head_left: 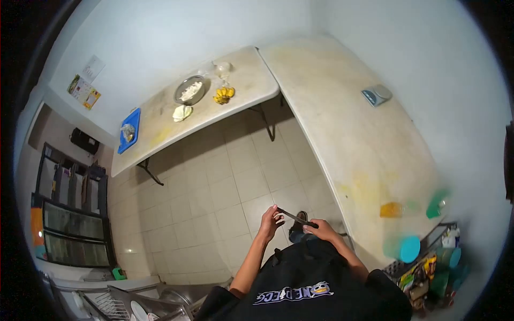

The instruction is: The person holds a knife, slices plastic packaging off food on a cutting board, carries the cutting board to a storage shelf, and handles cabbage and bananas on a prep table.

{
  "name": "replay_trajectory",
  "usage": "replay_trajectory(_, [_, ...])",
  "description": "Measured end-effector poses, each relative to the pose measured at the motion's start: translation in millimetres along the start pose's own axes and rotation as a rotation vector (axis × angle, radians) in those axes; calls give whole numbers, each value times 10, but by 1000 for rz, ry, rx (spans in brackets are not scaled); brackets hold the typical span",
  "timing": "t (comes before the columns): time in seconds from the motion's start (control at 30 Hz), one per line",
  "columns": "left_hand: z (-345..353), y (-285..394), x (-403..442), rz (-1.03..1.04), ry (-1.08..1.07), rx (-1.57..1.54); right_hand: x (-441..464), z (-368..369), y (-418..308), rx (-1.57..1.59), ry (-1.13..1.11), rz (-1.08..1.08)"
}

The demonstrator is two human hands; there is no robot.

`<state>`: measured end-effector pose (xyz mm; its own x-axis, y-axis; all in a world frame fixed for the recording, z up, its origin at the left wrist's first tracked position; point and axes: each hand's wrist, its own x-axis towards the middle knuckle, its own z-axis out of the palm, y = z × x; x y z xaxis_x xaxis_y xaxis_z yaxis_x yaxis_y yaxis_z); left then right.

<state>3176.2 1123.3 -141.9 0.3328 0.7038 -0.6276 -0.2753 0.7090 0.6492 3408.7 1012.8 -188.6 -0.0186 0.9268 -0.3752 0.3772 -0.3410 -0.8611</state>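
Note:
A knife with a dark handle lies slantwise in front of my body, above the floor. My right hand is closed around its handle. At the other end, my left hand has its fingertips at the blade's tip, the fingers curled and seeming to pinch it. My shoe and part of my leg show below the knife.
The left table holds a metal bowl of pale pieces, bananas, a pale green clump and a blue tray. On the right table are a scale and an orange-filled jar. A dish rack stands lower left.

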Motion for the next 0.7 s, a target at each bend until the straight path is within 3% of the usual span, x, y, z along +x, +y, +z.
replay_trajectory(0.3, [-7, 1058, 721, 191, 136, 195, 1366, -345, -557, -24, -49, -92])
replay_trajectory(0.5, [-197, 1411, 1169, 163, 190, 56, 2045, -305, -829, -43, -136, 20])
replay_trajectory(0.7, [-651, 2052, 1678, 84, 98, 23, 2817, -112, -1059, -41, -149, 37])
